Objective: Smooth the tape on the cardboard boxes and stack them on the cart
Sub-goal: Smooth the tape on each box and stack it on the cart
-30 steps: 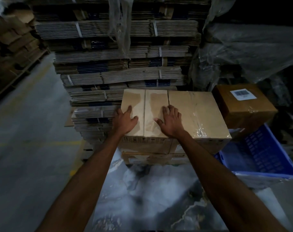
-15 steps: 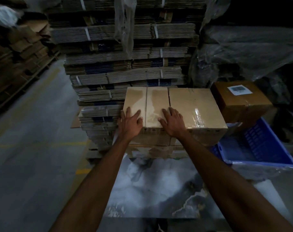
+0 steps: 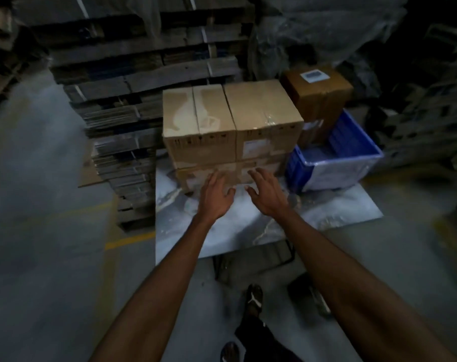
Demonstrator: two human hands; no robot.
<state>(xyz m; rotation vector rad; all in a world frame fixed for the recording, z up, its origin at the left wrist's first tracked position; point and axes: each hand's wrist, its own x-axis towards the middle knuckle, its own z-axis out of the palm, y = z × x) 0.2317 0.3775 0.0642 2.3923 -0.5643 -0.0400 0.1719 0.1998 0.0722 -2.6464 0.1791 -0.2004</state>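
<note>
Two taped cardboard boxes sit side by side, the left box (image 3: 198,118) and the right box (image 3: 264,111), stacked on a lower box (image 3: 193,176) that rests on the marbled cart deck (image 3: 248,226). Clear tape runs down the left box's top seam. My left hand (image 3: 215,195) and my right hand (image 3: 265,193) hover with fingers spread in front of the lower box, off the boxes, holding nothing. The image is motion-blurred.
A blue plastic crate (image 3: 334,158) stands on the deck to the right, a darker labelled box (image 3: 319,90) behind it. Tall strapped stacks of flat cardboard (image 3: 133,87) rise at left and behind. My sandalled foot (image 3: 253,299) stands on concrete floor.
Both hands have lifted off the top of the left box and pulled back and down toward me. The view has drawn back, showing the cart's near edge and my feet.
</note>
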